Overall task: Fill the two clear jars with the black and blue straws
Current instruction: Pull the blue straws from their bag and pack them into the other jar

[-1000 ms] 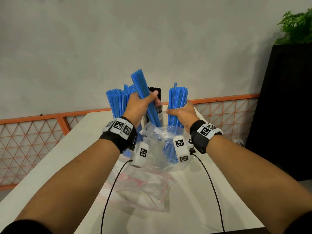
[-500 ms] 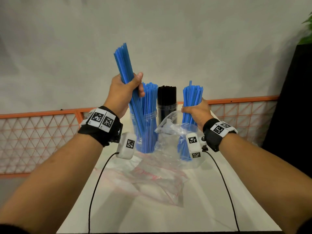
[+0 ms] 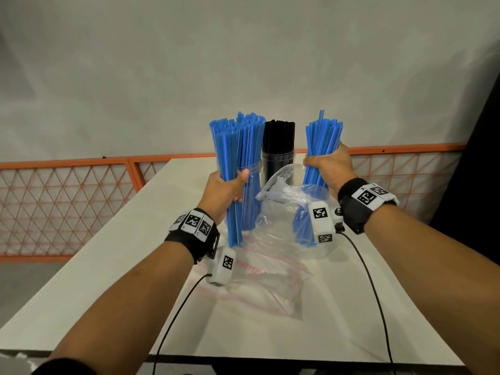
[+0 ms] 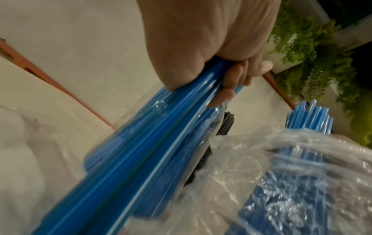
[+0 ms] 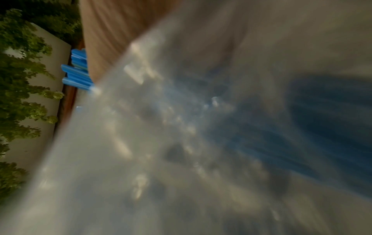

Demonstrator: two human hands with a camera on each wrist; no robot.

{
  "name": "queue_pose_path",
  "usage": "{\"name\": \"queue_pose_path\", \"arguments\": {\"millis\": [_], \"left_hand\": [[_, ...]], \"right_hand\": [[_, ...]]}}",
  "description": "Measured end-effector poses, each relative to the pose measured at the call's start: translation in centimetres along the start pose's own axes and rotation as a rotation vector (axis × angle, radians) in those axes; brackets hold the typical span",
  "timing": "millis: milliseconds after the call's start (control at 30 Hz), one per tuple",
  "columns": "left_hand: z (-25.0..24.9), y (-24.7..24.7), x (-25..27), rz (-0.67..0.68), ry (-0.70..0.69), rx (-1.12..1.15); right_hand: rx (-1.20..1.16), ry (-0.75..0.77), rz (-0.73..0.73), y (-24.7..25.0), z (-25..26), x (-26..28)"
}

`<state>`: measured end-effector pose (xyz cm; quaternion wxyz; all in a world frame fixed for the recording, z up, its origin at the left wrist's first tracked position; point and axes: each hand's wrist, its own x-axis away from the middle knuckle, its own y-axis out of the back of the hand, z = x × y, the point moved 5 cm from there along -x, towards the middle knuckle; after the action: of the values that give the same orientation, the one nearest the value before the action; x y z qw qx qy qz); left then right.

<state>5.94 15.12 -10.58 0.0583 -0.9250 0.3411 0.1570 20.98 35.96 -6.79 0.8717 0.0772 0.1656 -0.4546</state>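
My left hand (image 3: 224,190) grips a bundle of blue straws (image 3: 230,158) upright, its lower end close to the table, just in front of a clear jar (image 3: 254,169) that holds more blue straws. Behind it a second clear jar (image 3: 278,158) is packed with black straws (image 3: 278,136). My right hand (image 3: 327,169) grips another blue bundle (image 3: 322,139) that stands in a crumpled clear plastic bag (image 3: 281,212). In the left wrist view my fingers (image 4: 227,93) wrap the blue straws (image 4: 141,151). The right wrist view is mostly blurred bag (image 5: 161,143), with blue straw ends (image 5: 78,74).
A flat clear bag with red print (image 3: 259,282) lies on the white table (image 3: 108,266) in front of the jars. An orange mesh fence (image 3: 67,201) runs behind the table, a dark cabinet (image 3: 476,171) stands at the right, and wrist cables trail toward the near edge.
My left hand has come down from head height, lowering its blue bundle to stand beside the blue-straw jar. My right hand still holds its bundle in the bag.
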Motion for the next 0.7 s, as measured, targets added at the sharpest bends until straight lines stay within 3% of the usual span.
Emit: {"name": "queue_pose_path", "arguments": {"millis": [467, 567, 700], "left_hand": [[1.1, -0.5, 0.6, 0.022, 0.023, -0.024], [-2.7, 0.4, -0.1, 0.002, -0.049, -0.013], [-11.6, 1.4, -1.5, -0.060, -0.311, 0.029]], "right_hand": [[-0.019, 0.021, 0.016, 0.1, -0.2, 0.0], [-0.023, 0.019, 0.018, 0.1, -0.3, 0.0], [-0.038, 0.014, 0.010, 0.1, -0.3, -0.1]]}}
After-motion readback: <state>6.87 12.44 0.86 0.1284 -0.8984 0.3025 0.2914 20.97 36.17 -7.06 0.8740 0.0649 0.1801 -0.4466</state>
